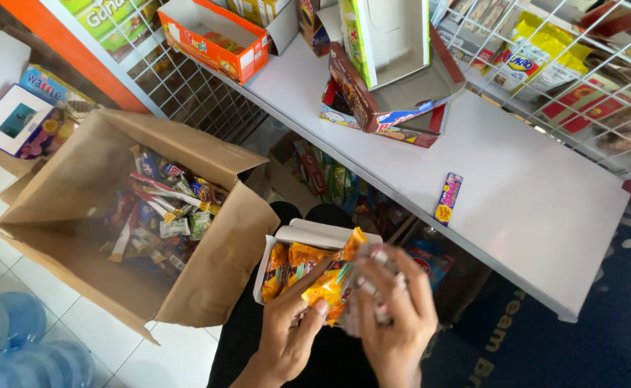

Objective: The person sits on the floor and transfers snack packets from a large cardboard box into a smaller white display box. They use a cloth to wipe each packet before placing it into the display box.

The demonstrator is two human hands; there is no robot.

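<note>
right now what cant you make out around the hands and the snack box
Head view only:
- Right hand: blurred by motion, so what its fingers pinch is unclear.
- White snack box: its near end is covered by both hands and the orange packets.
- Left hand: wrist cut off by the bottom edge.
- Brown carton: lower contents buried under the top wrappers.

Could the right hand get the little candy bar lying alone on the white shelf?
Probably yes. The candy bar lies alone on the white shelf, up and to the right of the right hand, with nothing between them. But that hand is busy now, gripping orange snack packets together with the left hand.
</note>
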